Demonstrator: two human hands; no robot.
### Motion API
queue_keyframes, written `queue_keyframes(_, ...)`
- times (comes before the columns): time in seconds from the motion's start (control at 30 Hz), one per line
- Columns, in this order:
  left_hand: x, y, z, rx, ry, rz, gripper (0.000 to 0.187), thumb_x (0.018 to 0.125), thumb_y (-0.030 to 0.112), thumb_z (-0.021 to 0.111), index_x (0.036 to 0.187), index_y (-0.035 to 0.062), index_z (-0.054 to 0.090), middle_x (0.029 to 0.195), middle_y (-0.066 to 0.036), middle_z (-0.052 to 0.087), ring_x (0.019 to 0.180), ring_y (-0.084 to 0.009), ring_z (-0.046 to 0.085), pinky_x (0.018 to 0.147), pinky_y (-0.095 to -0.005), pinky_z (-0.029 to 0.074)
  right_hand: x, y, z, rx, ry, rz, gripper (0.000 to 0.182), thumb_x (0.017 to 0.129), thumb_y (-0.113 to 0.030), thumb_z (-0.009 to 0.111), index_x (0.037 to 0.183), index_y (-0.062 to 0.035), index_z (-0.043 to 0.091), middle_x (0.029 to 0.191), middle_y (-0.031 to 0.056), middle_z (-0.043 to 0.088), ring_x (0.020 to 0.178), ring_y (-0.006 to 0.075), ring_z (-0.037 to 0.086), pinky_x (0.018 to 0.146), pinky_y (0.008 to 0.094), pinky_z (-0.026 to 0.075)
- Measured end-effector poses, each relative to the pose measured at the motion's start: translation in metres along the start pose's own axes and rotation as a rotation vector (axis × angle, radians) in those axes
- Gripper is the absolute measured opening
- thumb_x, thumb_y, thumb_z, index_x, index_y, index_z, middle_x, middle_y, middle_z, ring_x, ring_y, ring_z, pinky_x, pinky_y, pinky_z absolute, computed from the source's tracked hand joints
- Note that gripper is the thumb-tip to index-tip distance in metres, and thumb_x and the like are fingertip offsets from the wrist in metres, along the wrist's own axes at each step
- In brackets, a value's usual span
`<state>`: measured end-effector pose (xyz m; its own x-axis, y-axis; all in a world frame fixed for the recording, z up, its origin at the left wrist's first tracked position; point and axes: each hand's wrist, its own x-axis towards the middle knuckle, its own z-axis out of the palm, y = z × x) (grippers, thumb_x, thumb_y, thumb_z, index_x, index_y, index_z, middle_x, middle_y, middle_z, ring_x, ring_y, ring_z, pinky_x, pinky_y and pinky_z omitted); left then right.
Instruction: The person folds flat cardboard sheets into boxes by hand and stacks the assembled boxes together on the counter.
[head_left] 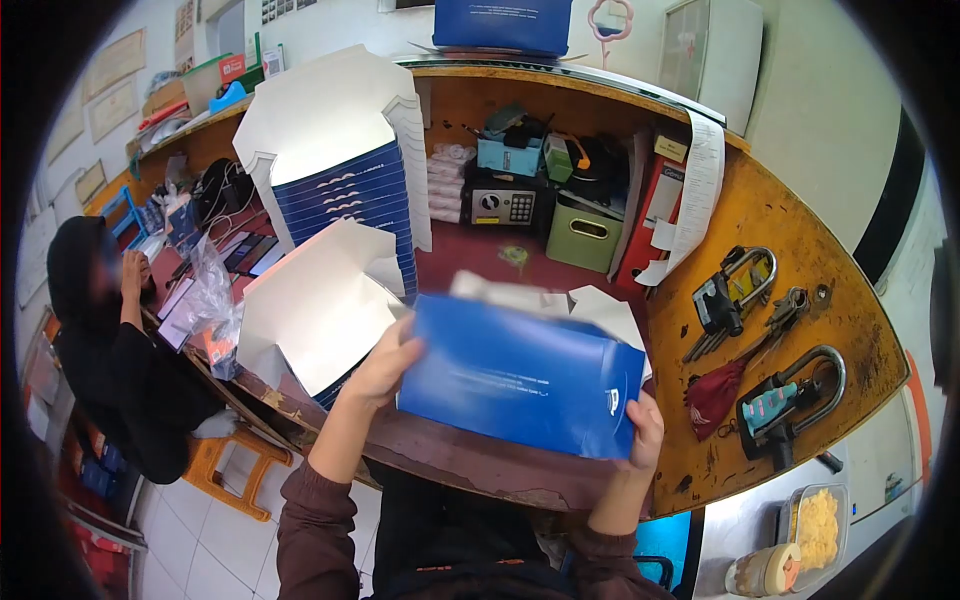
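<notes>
Between my two hands is a blue cardboard box with small white print, its pale flaps folded out at the far side. My left hand grips its left end, and my right hand holds the lower right corner. Left of it, an open box with a white inside stands on the desk. Behind that rises a tall stack of nested blue boxes with white flaps spread at the top. The fingers under the held box are partly hidden.
A safe, a green container and a red binder stand at the back. Padlocks and keys lie on the wooden top at right. A person in black sits at left near an orange stool.
</notes>
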<state>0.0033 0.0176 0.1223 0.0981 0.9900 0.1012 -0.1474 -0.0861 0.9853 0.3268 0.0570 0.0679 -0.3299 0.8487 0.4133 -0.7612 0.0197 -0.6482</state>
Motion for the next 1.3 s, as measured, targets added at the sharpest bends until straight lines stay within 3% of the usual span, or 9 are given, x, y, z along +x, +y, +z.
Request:
queue_keyframes(0.1,-0.010,-0.024,0.015,-0.572,-0.231,0.314,0.081,0.080,0.052,0.055,0.132,-0.0022,0.026,0.119,-0.018,0.049,0.105,-0.0265,0.053,0.087,-0.0389,0.044,0.014,0.006,0.043,-0.001,0.163,0.003,0.032,0.086,-0.019,0.051,0.110,0.0026,0.050,0.103,0.0128,0.058,0.086,0.0179,0.059,0.076,0.0307,0.048)
queue_keyframes(0.2,-0.021,-0.026,0.054,0.148,-0.419,0.215,0.036,0.089,0.026,0.050,0.112,-0.0018,0.049,0.096,-0.013,0.061,0.089,-0.0233,0.060,0.079,-0.0352,0.046,0.014,0.038,0.069,-0.104,0.190,-0.159,0.026,0.082,-0.010,0.058,0.105,0.0005,0.054,0.095,0.0073,0.061,0.086,0.0148,0.058,0.080,0.0292,0.045)
queue_keyframes(0.4,-0.007,-0.045,0.092,-1.262,-1.176,0.329,0.052,0.093,0.043,0.025,0.118,0.0020,0.047,0.103,-0.009,0.055,0.101,-0.0136,0.053,0.073,-0.0297,0.046,0.009,0.055,0.089,-0.194,0.187,-0.429,0.039,0.073,-0.003,0.066,0.108,0.0022,0.050,0.104,0.0104,0.054,0.095,0.0176,0.053,0.087,0.0308,0.040)
queue_keyframes(0.43,-0.012,-0.047,0.095,-0.822,-0.553,0.312,0.050,0.092,0.041,0.031,0.120,0.0015,0.043,0.102,-0.008,0.054,0.098,-0.0130,0.053,0.072,-0.0291,0.046,0.010,0.054,0.097,-0.293,0.264,-0.462,0.037,0.074,-0.003,0.064,0.108,0.0027,0.050,0.102,0.0100,0.055,0.094,0.0178,0.053,0.087,0.0315,0.040)
queue_keyframes(0.6,-0.011,-0.036,0.106,0.131,0.192,0.668,0.058,0.078,0.019,0.065,0.123,-0.0001,0.035,0.104,-0.010,0.052,0.084,-0.0164,0.055,0.071,-0.0306,0.047,0.012,0.068,0.111,-0.570,0.236,-0.485,0.044,0.079,-0.012,0.062,0.116,0.0044,0.044,0.111,0.0105,0.051,0.101,0.0176,0.049,0.089,0.0303,0.037)
queue_keyframes(0.8,-0.014,-0.014,0.097,-0.505,0.115,0.439,0.038,0.083,0.000,0.050,0.118,-0.0046,0.036,0.095,-0.019,0.057,0.071,-0.0236,0.062,0.048,-0.0292,0.052,0.027,0.052,0.108,0.348,0.280,-0.162,0.044,0.090,-0.028,0.047,0.124,-0.0022,0.039,0.109,0.0084,0.054,0.098,0.0185,0.054,0.084,0.0332,0.043)
queue_keyframes(1.0,-0.006,-0.037,0.060,0.216,0.169,0.613,0.035,0.085,-0.004,0.046,0.118,-0.0048,0.035,0.096,-0.017,0.058,0.080,-0.0240,0.063,0.067,-0.0314,0.053,0.031,-0.001,0.074,0.504,0.211,0.285,0.018,0.091,-0.018,0.044,0.095,-0.0005,0.049,0.070,0.0016,0.044,0.055,0.0069,0.035,0.054,0.0220,0.028)
queue_keyframes(1.13,0.001,-0.049,0.072,0.230,0.196,0.618,0.039,0.086,-0.004,0.045,0.121,-0.0033,0.030,0.097,-0.018,0.057,0.082,-0.0244,0.063,0.072,-0.0311,0.052,0.028,0.044,0.089,-0.371,0.448,-0.300,0.013,0.086,-0.008,0.054,0.096,-0.0025,0.050,0.085,0.0039,0.056,0.071,0.0097,0.052,0.067,0.0241,0.043)
queue_keyframes(1.3,0.008,-0.064,0.101,0.136,0.288,0.778,0.043,0.084,-0.005,0.046,0.123,-0.0030,0.027,0.106,-0.019,0.052,0.080,-0.0226,0.062,0.063,-0.0293,0.053,0.024,0.084,0.127,0.053,0.565,-0.370,0.008,0.084,-0.007,0.057,0.091,-0.0078,0.054,0.088,0.0038,0.059,0.076,0.0149,0.057,0.070,0.0244,0.045)
